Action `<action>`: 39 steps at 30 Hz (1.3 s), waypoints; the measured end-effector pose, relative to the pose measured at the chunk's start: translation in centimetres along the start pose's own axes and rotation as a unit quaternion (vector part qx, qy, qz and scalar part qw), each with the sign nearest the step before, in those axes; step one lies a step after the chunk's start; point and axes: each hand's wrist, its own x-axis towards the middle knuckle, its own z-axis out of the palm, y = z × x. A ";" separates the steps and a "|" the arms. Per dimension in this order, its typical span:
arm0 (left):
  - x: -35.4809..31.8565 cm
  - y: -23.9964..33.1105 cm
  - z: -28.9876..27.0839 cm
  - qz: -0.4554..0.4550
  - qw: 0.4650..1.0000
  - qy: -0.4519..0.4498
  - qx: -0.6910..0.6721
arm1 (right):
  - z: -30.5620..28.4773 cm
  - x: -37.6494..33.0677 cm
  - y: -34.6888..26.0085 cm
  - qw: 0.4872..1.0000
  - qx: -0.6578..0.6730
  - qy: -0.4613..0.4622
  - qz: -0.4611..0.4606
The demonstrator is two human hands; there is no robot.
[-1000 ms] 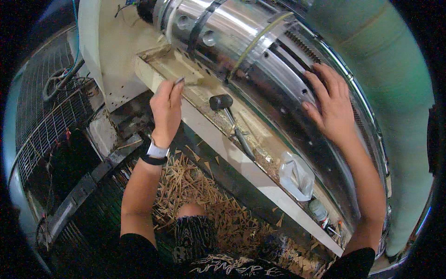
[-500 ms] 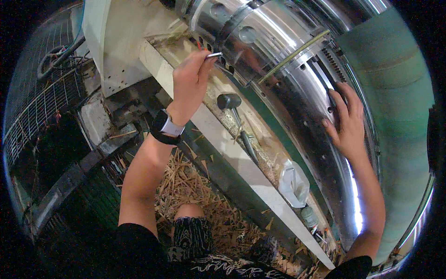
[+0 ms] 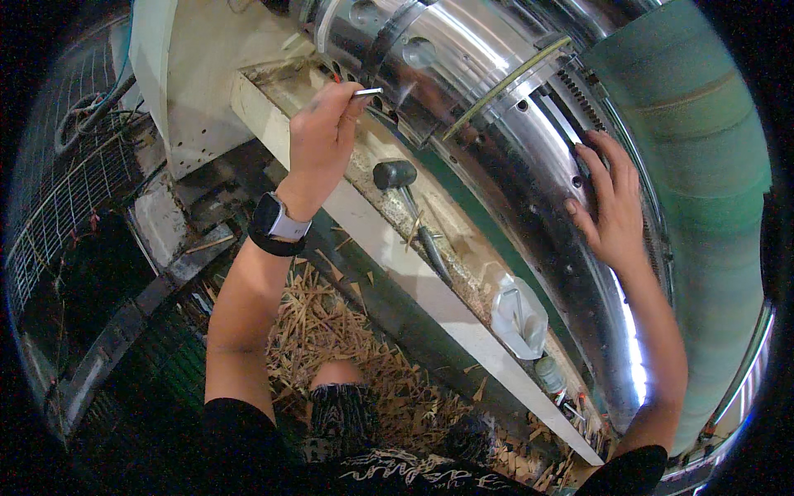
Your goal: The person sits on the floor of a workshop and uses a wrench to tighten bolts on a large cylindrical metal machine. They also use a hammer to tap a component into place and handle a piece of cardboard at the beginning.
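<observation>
My left hand (image 3: 321,124) is closed around a silver metal rod that looks like a hex key (image 3: 368,93). Its end sticks out past my fingers beside the shiny metal cylinder (image 3: 488,107); the rest is hidden in my fist. My right hand (image 3: 614,194) lies on the cylinder's curved surface with fingers apart, the fingertips near a long slot (image 3: 556,116). Between my arms a black-headed mallet (image 3: 394,174) lies in a pale trough-like ledge (image 3: 463,331) below the cylinder.
Farther down the ledge stand a white plastic container (image 3: 529,331) with a metal tool in it and a small jar (image 3: 548,374). A large green roller (image 3: 695,140) curves along the right. Wood-like strips (image 3: 314,322) litter the floor; wire mesh (image 3: 58,215) stands left.
The whole view has shifted slightly, so the scene sits a little farther left. Both hands keep nearly the same places against the cylinder, and the left grip is unchanged.
</observation>
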 end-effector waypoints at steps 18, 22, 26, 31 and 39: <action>-0.6 2.6 4.7 -0.227 0.891 0.097 -0.381 | 0.5 -0.2 0.7 0.999 0.024 0.032 -0.014; -0.6 4.2 6.3 -0.299 0.842 0.170 -0.415 | 0.5 -0.5 0.9 0.999 0.021 0.031 -0.015; -1.3 4.8 6.9 -0.268 0.861 0.174 -0.396 | 0.6 -0.7 0.8 0.999 0.022 0.041 -0.017; -0.5 5.1 6.4 -0.305 0.872 0.176 -0.341 | 0.8 -0.8 0.8 0.998 0.023 0.061 -0.017; 0.0 4.8 4.9 -0.213 0.952 0.042 -0.218 | 0.6 -1.0 0.9 0.998 0.035 0.053 -0.010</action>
